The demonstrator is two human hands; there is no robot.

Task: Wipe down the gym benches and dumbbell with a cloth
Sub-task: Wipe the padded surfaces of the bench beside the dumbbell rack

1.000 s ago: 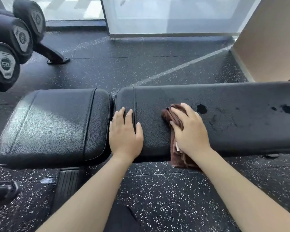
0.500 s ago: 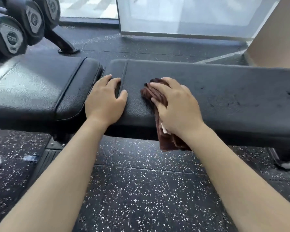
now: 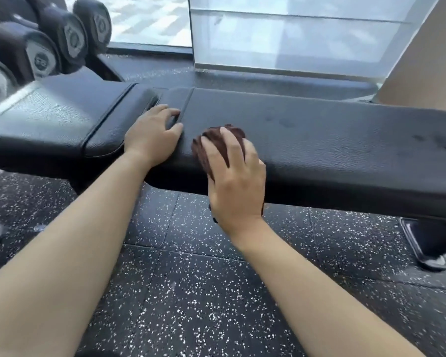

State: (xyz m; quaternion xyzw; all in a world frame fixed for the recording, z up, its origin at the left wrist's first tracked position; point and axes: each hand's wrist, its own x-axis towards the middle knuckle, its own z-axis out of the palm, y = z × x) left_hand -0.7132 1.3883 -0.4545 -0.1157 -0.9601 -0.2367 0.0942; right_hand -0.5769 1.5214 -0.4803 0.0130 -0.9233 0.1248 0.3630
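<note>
- The right hand (image 3: 236,181) is pressing a bunched brown cloth (image 3: 216,143) onto the near edge of the long black bench pad, the surface (image 3: 332,140) being wiped; its fingers are spreading over the top of the cloth and curling around it, holding it.
- Part of the cloth is hanging down over the front edge of the surface, mostly hidden behind the right hand and wrist.
- The left hand (image 3: 152,136) is lying palm down and empty just to the left of the cloth, fingers loosely spread, resting near the stitched seam at the end of the long pad, right beside the gap to the shorter seat pad (image 3: 62,119).
- Faint dark damp marks (image 3: 278,121) are showing on the surface beyond the cloth, and further marks are sitting toward the right end.
- Several black dumbbells (image 3: 70,39) are sitting on a rack at the upper left, behind the seat pad, well apart from both hands.
- Speckled black rubber flooring (image 3: 204,292) is lying below the bench, and a glass panel (image 3: 294,34) is standing behind it.
</note>
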